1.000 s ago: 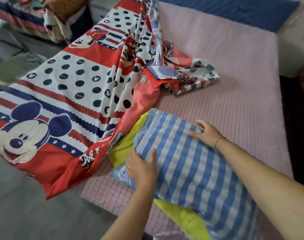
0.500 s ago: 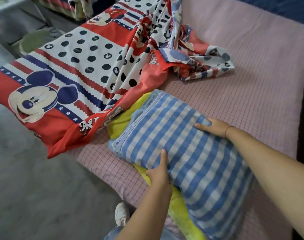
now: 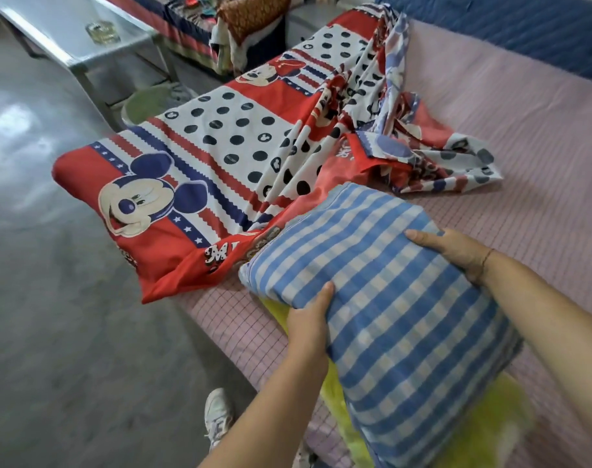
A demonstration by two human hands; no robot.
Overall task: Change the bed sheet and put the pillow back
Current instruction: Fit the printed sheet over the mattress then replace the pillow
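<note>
The bed [image 3: 541, 146] fills most of the view, its bare pink-checked mattress cover showing, with blue quilted padding [image 3: 524, 32] along the far end. The cartoon-print sheet [image 3: 220, 157] is only partly on. It lies flat along the left side with a corner hanging out over the floor, and it's bunched in a heap near the middle. It isn't spread yet, so the sheet job looks about half done at best.

Next down, the blue-checked pillow [image 3: 406, 315] sits at the near edge of the bed, right in front of the person. Its far-left corner lies on the sheet's red border. Its long axis runs from that corner back toward the person's right. Under it there's a yellow-green cloth [image 3: 331, 390], too blurry to say if it's a blanket or another pillow.

The hands are on opposite long sides with the pillow between them. The left hand [image 3: 308, 325] has the real grip, thumb on top and fingers out of sight under the near-left edge. The right hand [image 3: 456, 255] is on the far-right edge, fingers flat on top, pressing more than clamping, and its thumb is hidden. Both hands touch it, so neither has to reach. Best guess is the pillow has to lift off that border before the sheet can be pulled across.
</note>
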